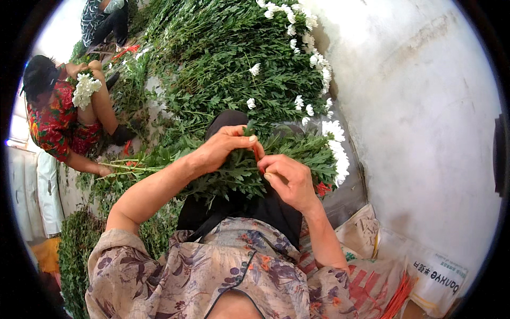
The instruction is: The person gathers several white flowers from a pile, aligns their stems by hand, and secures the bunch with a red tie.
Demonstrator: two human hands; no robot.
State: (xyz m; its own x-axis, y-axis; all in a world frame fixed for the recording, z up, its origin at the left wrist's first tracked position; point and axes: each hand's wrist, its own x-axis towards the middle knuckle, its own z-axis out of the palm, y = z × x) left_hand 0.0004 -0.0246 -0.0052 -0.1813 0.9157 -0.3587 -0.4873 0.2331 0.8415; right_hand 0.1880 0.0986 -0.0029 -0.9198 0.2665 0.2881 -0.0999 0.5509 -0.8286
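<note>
Across my lap lies a bunch of white chrysanthemums [226, 173], its flower heads to the right and its bare stem ends to the left. A thin red tie [258, 155] runs at the middle of the bunch, between my hands. My left hand [229, 144] is closed on the tie from above the stems, thumb against fingers. Lower and to the right, my right hand [289, 179] pinches the tie with bent fingers. Leaves hide part of the tie, and whether it goes fully round the stems I cannot tell.
A large heap of cut chrysanthemums [228, 64] covers the floor ahead. On the left a person in a red floral shirt [56, 117] crouches with white flowers. Another person [106, 24] sits farther back. Sacks [366, 282] and red ties [398, 295] lie at lower right, beside a pale wall [419, 122].
</note>
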